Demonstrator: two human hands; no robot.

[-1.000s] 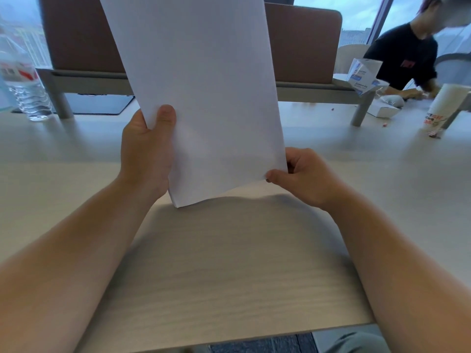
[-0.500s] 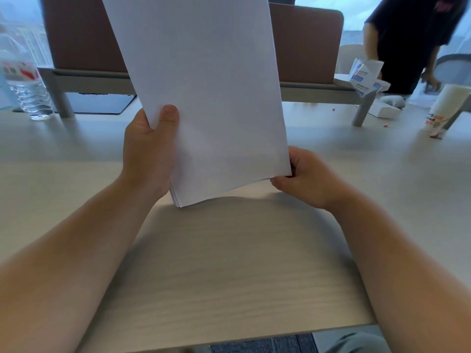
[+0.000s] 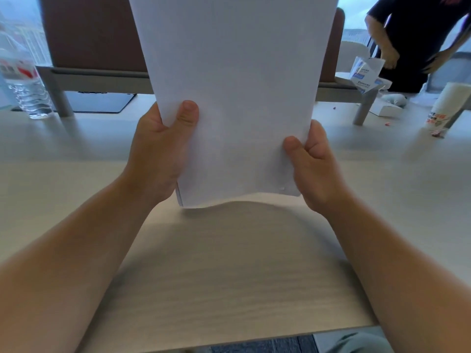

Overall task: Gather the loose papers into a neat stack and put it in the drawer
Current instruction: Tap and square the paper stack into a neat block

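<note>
A stack of white papers [image 3: 234,98] stands upright on its bottom edge on the pale wooden table [image 3: 229,271], right in front of me. My left hand [image 3: 158,154] grips its left edge with the thumb laid on the front sheet. On the opposite side, my right hand [image 3: 313,164] clamps the right edge, thumb in front. The bottom edge bows slightly upward in the middle. The stack's top runs out of the frame. No drawer is in view.
A water bottle [image 3: 23,85] stands at far left near a dark pad [image 3: 99,101]. A brown divider [image 3: 94,34] on grey legs crosses the back. At right are a paper cup [image 3: 446,105], an open white box [image 3: 367,72] and a standing person in black [image 3: 418,34].
The stack turned from tilted to nearly straight. My right hand moved up from the bottom right corner onto the right edge. The person at the back right stood up.
</note>
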